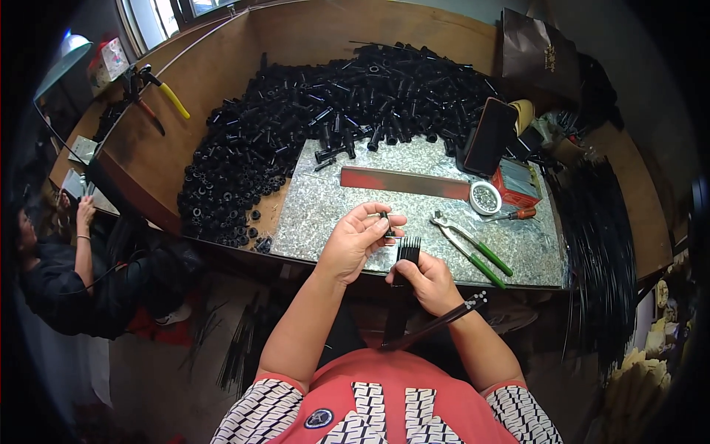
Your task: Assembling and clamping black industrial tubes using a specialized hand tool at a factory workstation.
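At the far left: a person in dark clothes (81,285), one hand raised.
Partition: a cutter with yellow and black handles (175,101) hangs over its edge.
Heap: many small black tubular pieces (318,111), piled along the back and left of the speckled grey desk (307,207).
Left grip (351,240): thumb and fingers pinched on a small black piece (386,217), above the desk's front edge.
Strip: a long flat reddish metal bar (403,183), lying beyond the hands.
Right grip (427,280): closed around a bundle of thin black rods (409,251), tips upward, just beside the left.
Pliers: metal, green-handled (473,253), lying open.
Bowl: round, white (485,198), holding small pieces.
Far right: long thin black rods (603,244) in a dense mass.
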`<control>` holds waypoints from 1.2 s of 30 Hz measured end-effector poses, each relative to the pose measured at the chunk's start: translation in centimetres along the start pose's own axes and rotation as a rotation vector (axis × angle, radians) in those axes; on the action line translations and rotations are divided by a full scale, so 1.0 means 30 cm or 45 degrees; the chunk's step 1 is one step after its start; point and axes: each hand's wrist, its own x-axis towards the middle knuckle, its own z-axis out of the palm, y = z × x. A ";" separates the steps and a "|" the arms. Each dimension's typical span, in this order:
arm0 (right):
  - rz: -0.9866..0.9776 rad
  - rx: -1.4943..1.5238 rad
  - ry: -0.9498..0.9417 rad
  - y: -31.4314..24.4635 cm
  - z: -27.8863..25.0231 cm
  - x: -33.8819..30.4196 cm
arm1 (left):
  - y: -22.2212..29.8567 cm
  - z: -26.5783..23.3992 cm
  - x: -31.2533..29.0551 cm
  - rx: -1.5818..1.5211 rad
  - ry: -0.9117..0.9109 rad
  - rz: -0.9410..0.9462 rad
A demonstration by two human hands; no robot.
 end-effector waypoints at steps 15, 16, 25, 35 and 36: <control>0.026 0.007 -0.032 -0.005 0.006 0.010 | -0.005 -0.018 0.001 -0.081 -0.103 -0.122; 0.026 0.007 -0.034 -0.003 0.006 0.010 | -0.003 -0.018 0.001 -0.086 -0.106 -0.132; 0.022 -0.032 -0.013 0.000 0.002 0.008 | -0.029 -0.020 -0.016 -0.165 -0.015 -0.215; 0.100 -0.081 0.058 -0.053 0.005 0.004 | -0.023 0.040 -0.082 0.363 0.058 0.030; 0.133 -0.108 0.039 -0.059 0.001 0.003 | -0.027 0.040 -0.084 0.362 0.056 0.033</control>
